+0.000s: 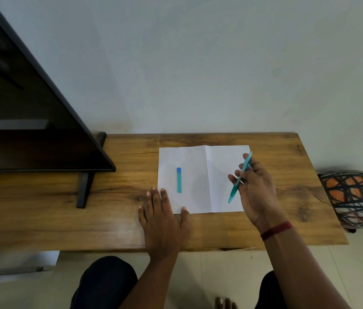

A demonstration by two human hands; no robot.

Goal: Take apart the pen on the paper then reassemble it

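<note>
A white sheet of paper (216, 166) with a centre fold lies on the wooden table (122, 179). A teal pen cap (179, 180) with a blue end rests on the paper's left half, pointing away from me. My right hand (256, 190) holds the teal pen body (240, 177) over the paper's right side, tip angled down toward me, just above the sheet. My left hand (162, 217) lies flat with fingers spread on the table, its fingertips and thumb pressing the paper's lower left corner.
A dark flat screen (31, 121) on a black stand (84, 188) fills the table's left part. A helmet-like object (354, 197) with an orange and black pattern sits past the table's right edge. My knees and light floor tiles are below the front edge.
</note>
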